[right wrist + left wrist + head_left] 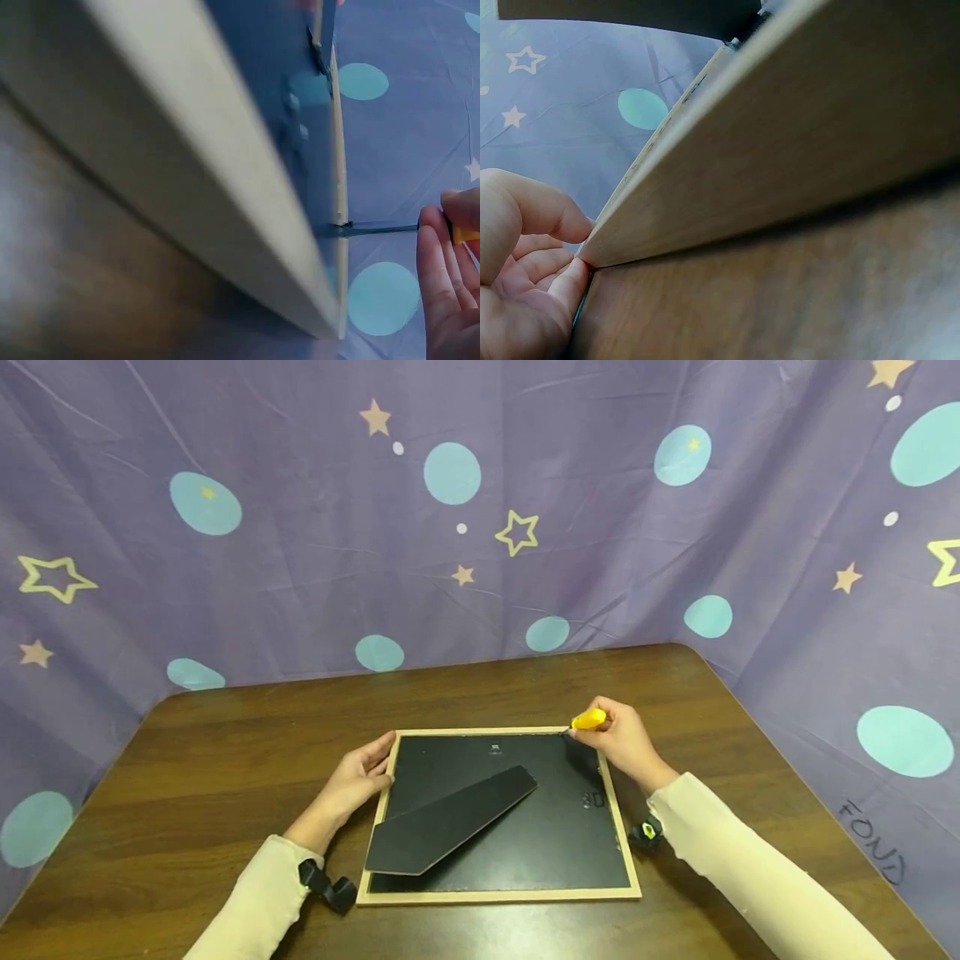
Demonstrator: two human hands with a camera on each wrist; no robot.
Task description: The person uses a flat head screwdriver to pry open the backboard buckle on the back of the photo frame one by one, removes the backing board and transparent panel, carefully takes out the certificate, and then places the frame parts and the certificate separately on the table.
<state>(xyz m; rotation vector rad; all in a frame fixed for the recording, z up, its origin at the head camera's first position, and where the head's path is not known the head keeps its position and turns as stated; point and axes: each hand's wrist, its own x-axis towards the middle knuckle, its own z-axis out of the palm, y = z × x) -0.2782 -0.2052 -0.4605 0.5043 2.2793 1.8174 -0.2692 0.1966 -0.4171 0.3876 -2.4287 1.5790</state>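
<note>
A picture frame (498,896) in pale wood lies face down on the table, its black backing board (555,860) showing. Across the board slants a black easel leg (450,822), raised along one side. My left hand (356,777) holds the frame's left side near the far corner; in the left wrist view its thumb and fingers (574,281) pinch the wooden edge. My right hand (624,743) grips the yellow handle of a screwdriver (588,719) at the far right corner. In the right wrist view the thin dark shaft (386,228) meets the frame's inner edge.
The brown wooden table (225,777) extends around the frame on all sides. A purple curtain (300,568) with stars and blue spots hangs behind it and along the right. A small metal hanger (495,748) sits near the board's far edge.
</note>
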